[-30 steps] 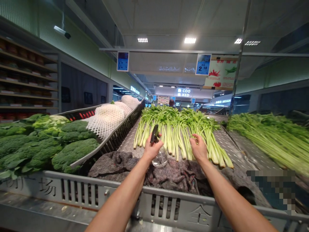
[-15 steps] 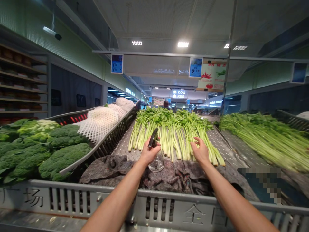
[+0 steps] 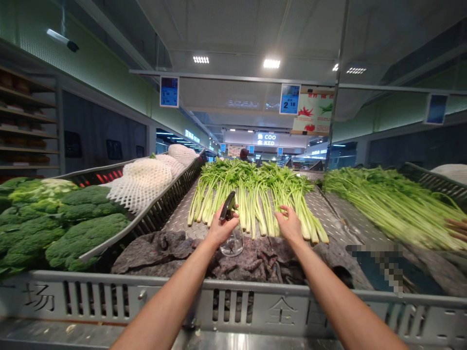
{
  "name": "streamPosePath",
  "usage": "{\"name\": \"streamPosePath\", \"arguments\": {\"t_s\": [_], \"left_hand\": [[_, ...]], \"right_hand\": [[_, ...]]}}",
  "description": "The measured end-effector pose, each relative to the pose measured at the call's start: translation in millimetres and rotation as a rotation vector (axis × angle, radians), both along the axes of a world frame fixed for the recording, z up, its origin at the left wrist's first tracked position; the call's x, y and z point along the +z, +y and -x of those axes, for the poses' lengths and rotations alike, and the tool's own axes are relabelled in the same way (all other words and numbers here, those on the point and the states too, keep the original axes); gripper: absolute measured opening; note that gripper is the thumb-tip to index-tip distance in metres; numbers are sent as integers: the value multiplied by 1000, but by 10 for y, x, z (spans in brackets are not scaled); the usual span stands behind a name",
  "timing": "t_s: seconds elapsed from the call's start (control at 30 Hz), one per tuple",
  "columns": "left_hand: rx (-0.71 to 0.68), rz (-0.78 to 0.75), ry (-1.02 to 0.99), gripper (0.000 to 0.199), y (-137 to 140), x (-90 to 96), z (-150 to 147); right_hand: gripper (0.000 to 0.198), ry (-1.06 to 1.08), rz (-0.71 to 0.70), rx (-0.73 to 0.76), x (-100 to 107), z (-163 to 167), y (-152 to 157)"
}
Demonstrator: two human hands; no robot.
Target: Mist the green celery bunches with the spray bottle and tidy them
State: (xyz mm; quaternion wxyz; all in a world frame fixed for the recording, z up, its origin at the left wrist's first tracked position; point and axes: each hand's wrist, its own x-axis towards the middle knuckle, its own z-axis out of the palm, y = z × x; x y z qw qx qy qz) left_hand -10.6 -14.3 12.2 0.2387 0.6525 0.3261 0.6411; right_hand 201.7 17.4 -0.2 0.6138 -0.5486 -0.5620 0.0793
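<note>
Black-headed spray bottle (image 3: 232, 244) gripped inside left fingers (image 3: 231, 225); right fingers (image 3: 287, 210) parted, near celery (image 3: 249, 206)

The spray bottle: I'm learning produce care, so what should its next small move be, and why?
I would probably angle the spray bottle a little toward the celery: the left hand grips it, and the celery lies spread just beyond. The right hand is close to the celery with no tool visible; whether it touches is unclear.

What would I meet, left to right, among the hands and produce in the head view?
Broccoli, foam-netted produce, left hand holding the spray bottle, right hand, mirrored celery.
</note>
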Motion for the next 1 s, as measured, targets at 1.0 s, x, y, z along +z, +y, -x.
{"name": "streamPosePath", "arguments": {"t_s": [1.0], "left_hand": [[-57, -28, 82, 33, 56, -7, -341]], "right_hand": [[42, -24, 73, -69, 60, 28, -47]]}}
